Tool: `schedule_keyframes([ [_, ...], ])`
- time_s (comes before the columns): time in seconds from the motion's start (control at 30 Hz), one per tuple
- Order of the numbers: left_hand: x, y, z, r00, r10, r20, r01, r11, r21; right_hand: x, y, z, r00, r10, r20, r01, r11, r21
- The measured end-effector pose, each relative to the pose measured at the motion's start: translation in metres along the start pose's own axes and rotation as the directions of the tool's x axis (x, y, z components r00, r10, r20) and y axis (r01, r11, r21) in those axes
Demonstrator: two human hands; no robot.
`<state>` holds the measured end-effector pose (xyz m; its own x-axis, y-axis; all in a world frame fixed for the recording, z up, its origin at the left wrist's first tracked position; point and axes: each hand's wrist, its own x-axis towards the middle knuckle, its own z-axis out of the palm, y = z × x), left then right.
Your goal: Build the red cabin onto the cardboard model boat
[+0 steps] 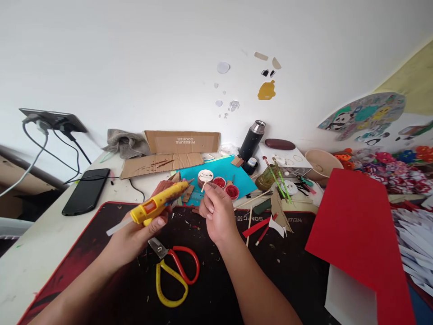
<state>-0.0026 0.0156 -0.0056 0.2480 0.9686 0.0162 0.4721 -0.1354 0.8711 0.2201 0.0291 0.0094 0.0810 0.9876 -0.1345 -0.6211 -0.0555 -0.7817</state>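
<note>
- My left hand is closed around the yellow glue gun, and my right hand has a small pale stick pinched in its fingers.
- The glue gun is up past the scissors, a bit to their left. Its tip points at the pale stick, near it but with a gap between. A clear glue stick pokes out of the back.
- The pale stick is past the scissors and to their right, held up off the black mat.
- A brown piece is just behind the glue gun. I cannot tell if I am holding it too.
- Far past the scissors are an open white pot and two red pots, one here and one here, by the blue sheet.
- To the right of the scissors I see a red strip, with thin sticks and torn bits about it.
- What is done: some bits look cut, the pots are open, and the glue gun has its glue stick in.
- What is not done: I see nothing joined to the pale stick, and no glue on it that I can make out. How much is left, I cannot tell.
</note>
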Motion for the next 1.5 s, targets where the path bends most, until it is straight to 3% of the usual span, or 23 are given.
schedule_keyframes([
  [0.17,0.005,0.012,-0.019,0.997,0.005,-0.074,-0.001,0.998,0.062,-0.007,0.002,-0.002,0.989,-0.150,0.002,0.143,0.943,-0.300],
  [0.3,0.005,0.012,-0.029,0.996,0.084,-0.023,-0.082,0.994,0.077,-0.012,0.004,-0.004,0.958,-0.275,0.086,0.278,0.805,-0.524],
  [0.4,0.006,0.008,-0.031,0.977,0.208,0.033,-0.211,0.973,0.094,-0.011,0.010,-0.008,0.931,-0.332,0.151,0.352,0.711,-0.609],
  [0.5,0.007,0.008,-0.031,0.948,0.313,0.054,-0.317,0.942,0.107,-0.009,0.015,-0.012,0.911,-0.370,0.184,0.397,0.660,-0.638],
  [0.67,0.007,0.010,-0.031,0.929,0.365,0.066,-0.370,0.924,0.100,-0.007,0.016,-0.013,0.880,-0.419,0.223,0.450,0.587,-0.673],
  [1.07,-0.004,-0.037,-0.034,0.944,0.328,-0.026,-0.321,0.935,0.151,-0.006,0.015,-0.015,0.874,-0.428,0.228,0.457,0.570,-0.683],
  [1.5,-0.002,-0.030,-0.032,0.951,0.308,-0.013,-0.304,0.944,0.127,-0.008,0.015,-0.013,0.861,-0.448,0.242,0.476,0.540,-0.694],
])
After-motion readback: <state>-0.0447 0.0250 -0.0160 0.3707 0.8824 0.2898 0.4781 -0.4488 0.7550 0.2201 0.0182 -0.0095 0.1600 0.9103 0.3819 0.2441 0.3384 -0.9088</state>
